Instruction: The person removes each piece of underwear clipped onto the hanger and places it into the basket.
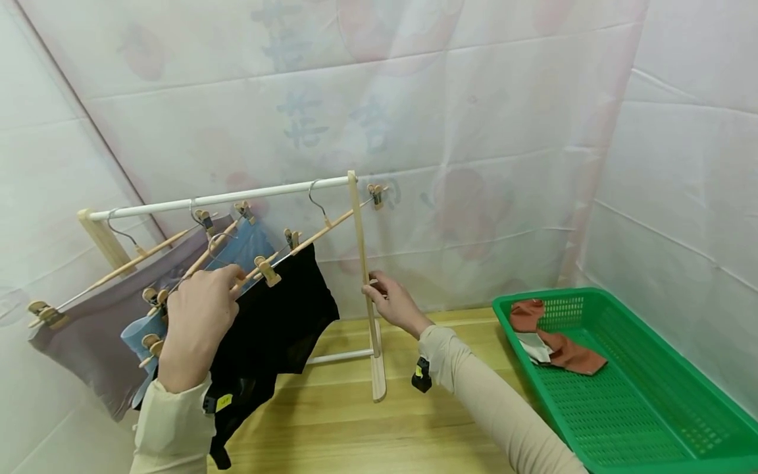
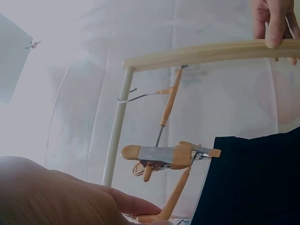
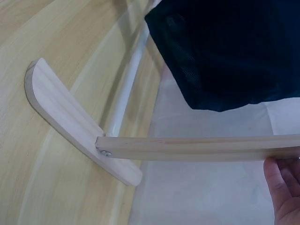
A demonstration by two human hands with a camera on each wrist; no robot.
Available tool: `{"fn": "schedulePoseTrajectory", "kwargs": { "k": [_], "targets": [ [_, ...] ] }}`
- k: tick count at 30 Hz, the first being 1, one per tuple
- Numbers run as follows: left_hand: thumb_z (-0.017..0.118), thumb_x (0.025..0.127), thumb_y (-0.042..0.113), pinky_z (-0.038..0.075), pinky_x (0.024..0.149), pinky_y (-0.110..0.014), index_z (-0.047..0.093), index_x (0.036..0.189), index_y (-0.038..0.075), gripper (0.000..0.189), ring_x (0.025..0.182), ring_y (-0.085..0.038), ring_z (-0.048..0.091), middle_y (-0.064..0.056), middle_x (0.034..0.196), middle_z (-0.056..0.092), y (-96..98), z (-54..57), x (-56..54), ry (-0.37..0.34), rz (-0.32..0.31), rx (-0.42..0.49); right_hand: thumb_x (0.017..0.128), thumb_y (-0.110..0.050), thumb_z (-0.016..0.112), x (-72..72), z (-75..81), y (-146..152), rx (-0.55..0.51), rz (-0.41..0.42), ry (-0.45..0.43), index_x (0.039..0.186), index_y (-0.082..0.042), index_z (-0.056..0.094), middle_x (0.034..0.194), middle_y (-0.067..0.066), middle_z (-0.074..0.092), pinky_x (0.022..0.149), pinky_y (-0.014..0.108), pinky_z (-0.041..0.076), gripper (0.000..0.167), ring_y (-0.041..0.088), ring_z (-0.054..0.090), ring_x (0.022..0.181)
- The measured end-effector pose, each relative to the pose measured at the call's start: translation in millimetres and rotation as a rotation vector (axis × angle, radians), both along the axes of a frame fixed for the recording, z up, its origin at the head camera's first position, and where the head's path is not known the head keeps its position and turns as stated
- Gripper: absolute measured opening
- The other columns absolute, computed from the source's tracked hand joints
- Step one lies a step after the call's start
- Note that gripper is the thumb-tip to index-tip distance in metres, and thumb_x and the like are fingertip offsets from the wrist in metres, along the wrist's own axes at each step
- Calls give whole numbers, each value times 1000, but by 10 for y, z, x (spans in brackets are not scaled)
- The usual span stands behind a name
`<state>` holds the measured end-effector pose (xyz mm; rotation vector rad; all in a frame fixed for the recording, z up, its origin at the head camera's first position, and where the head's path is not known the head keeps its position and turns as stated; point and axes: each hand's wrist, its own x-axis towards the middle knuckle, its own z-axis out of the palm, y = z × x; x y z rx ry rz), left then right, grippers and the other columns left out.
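Observation:
My left hand (image 1: 201,319) grips a wooden clip hanger (image 1: 254,271) near its middle, in front of the rack. Wooden clips (image 1: 268,270) on it pinch a black garment (image 1: 266,316), which hangs down under the hand. In the left wrist view a finger lies along the hanger (image 2: 174,199), beside a clip (image 2: 161,157) close to the black cloth (image 2: 248,173). My right hand (image 1: 393,303) pinches the near upright of the wooden rack (image 1: 364,263) between thumb and fingers. The right wrist view shows that thumb against the upright (image 3: 201,149), above its foot (image 3: 70,117).
Further hangers hook over the white rail (image 1: 266,192); a grey-purple garment (image 1: 89,349) and a light blue one (image 1: 243,247) hang at the left. To the right, a green basket (image 1: 622,408) holds a rust-red and white cloth (image 1: 568,354). Fabric walls stand behind the wooden table (image 1: 331,421).

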<state>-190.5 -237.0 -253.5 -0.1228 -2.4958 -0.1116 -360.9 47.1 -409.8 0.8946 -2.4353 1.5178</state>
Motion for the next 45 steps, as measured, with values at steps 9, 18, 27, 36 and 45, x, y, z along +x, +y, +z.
{"fn": "schedulePoseTrajectory", "kwargs": {
  "k": [9,18,27,36,45],
  "targets": [
    [67,90,-3,24,41,-29,75,110,9,25,45,-21,39,-17,72,70,11,-156,91,-50,-5,31,108,-39,48,11,9,-1,6,-7,4,143,-19,51,131,11,69,98,50,56,41,29,68,120],
    [63,90,-6,22,41,-28,75,107,11,27,46,-19,38,-15,75,71,36,-284,241,-9,-10,29,108,-39,47,6,-12,-26,11,7,14,143,-22,52,132,11,69,97,49,56,39,28,68,120],
    [75,83,-5,35,41,-30,76,106,15,31,55,-23,56,-8,77,74,122,-405,341,7,-47,19,108,-36,48,14,9,-8,14,1,12,144,-20,51,130,10,69,97,48,57,40,28,68,119],
    [76,79,-9,41,43,-33,76,106,18,39,66,-24,63,-3,82,78,272,-507,401,49,-110,-13,107,-40,49,26,38,39,34,-12,-19,146,-18,50,134,8,67,99,46,55,44,26,66,121],
    [80,75,-8,45,47,-32,75,101,19,38,62,-17,57,1,76,76,461,-526,366,121,-189,-63,106,-44,51,84,380,384,24,-52,28,135,-18,59,131,3,63,97,45,55,40,22,64,114]
  ]
}}
